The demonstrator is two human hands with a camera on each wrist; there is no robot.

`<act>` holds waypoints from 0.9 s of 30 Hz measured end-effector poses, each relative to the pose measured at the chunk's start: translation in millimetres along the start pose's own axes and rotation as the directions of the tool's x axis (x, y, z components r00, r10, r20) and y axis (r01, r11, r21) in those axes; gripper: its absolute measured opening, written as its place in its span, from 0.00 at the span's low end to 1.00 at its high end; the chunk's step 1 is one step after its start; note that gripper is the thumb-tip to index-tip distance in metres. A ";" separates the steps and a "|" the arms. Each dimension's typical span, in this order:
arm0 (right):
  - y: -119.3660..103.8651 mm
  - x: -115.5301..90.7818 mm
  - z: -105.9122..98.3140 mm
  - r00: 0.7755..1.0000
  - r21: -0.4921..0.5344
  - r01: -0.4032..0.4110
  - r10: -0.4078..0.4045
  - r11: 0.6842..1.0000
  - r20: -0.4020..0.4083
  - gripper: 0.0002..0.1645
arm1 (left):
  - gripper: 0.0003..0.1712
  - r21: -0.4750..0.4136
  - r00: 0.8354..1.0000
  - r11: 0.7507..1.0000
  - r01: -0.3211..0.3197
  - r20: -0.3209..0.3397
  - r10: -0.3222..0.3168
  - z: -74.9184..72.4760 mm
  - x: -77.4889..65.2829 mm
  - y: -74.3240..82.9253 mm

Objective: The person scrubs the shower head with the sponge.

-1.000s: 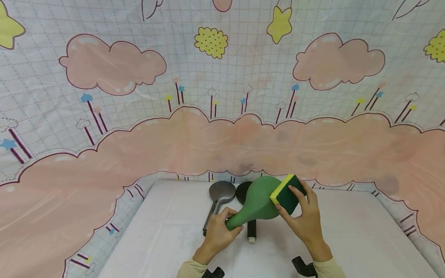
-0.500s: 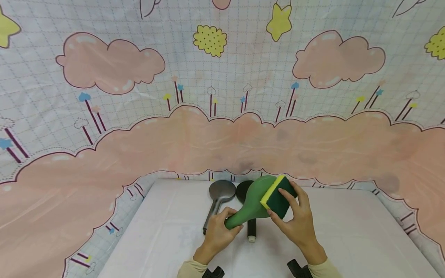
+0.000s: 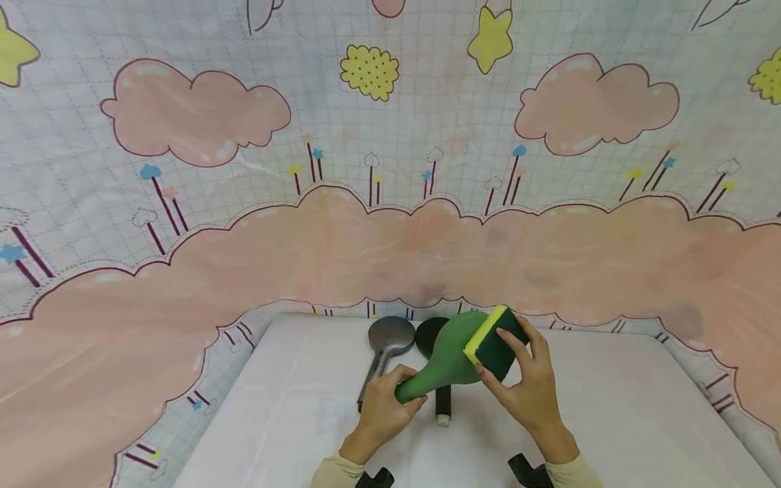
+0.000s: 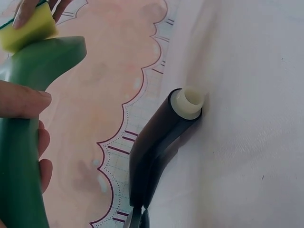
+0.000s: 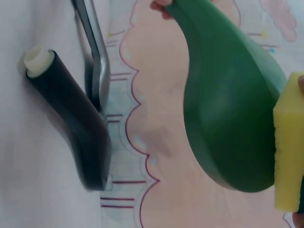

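Observation:
In the head view, my left hand (image 3: pixel 386 401) grips the narrow handle of a green shower head (image 3: pixel 450 352) and holds it raised and tilted over the white table. My right hand (image 3: pixel 529 396) pinches a yellow sponge with a dark green scouring side (image 3: pixel 499 344) between thumb and fingers. The yellow part of the sponge (image 5: pixel 289 152) lies against the wide round end of the green shower head (image 5: pixel 228 104), as the right wrist view shows. From the left wrist, the thumb and curled fingers (image 4: pixel 23 99) appear around the green handle.
Behind the green one, a silver-grey shower head (image 3: pixel 390 335) and a black shower head (image 3: pixel 443 403) with a pale hollow connector lie on the white table (image 3: pixel 293 420). A cloth printed with clouds (image 3: pixel 378 257) hangs behind the table's far edge.
My right hand has slid the sponge left across the green shower head's wide end, then a little back to the right. The left hand and handle stay nearly still.

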State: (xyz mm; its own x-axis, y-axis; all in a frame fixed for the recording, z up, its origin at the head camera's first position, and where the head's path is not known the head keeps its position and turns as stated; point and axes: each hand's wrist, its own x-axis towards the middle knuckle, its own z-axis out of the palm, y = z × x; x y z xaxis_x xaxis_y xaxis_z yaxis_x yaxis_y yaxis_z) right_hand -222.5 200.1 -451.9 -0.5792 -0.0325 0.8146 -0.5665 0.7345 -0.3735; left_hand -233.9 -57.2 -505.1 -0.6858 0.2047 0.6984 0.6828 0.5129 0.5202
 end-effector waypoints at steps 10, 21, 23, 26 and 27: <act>5.4 -0.4 -8.6 0.997 -0.031 -0.072 0.071 0.997 -0.025 0.44 | 0.24 0.041 0.996 0.996 -0.083 -0.010 0.084 2.9 -3.2 1.2; -2.9 -1.9 -1.6 1.000 -0.018 -0.001 0.001 1.000 -0.010 0.39 | 0.24 0.055 0.999 0.997 -0.053 -0.003 0.053 3.7 -2.3 4.1; -4.6 -2.7 1.1 0.999 -0.020 0.028 -0.028 0.999 -0.018 0.41 | 0.24 0.062 0.999 0.997 -0.050 0.001 0.050 4.0 -2.2 4.4; -7.4 -4.2 5.0 0.998 -0.022 0.065 -0.065 0.998 -0.024 0.43 | 0.24 0.075 0.998 0.996 -0.055 0.001 0.055 4.5 -2.5 4.1; -8.2 -4.7 6.0 0.997 -0.022 0.072 -0.072 0.997 -0.022 0.42 | 0.24 0.079 0.998 0.995 -0.057 0.001 0.057 4.6 -2.5 4.0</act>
State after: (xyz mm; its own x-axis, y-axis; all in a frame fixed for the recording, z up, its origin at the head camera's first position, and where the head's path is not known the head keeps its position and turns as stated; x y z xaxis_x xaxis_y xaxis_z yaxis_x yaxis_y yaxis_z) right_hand -218.7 190.1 -455.3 -0.5235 -0.0706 0.8491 -0.5934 0.7453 -0.3039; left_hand -230.6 -51.9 -507.0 -0.6464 0.2346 0.7260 0.6986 0.5645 0.4397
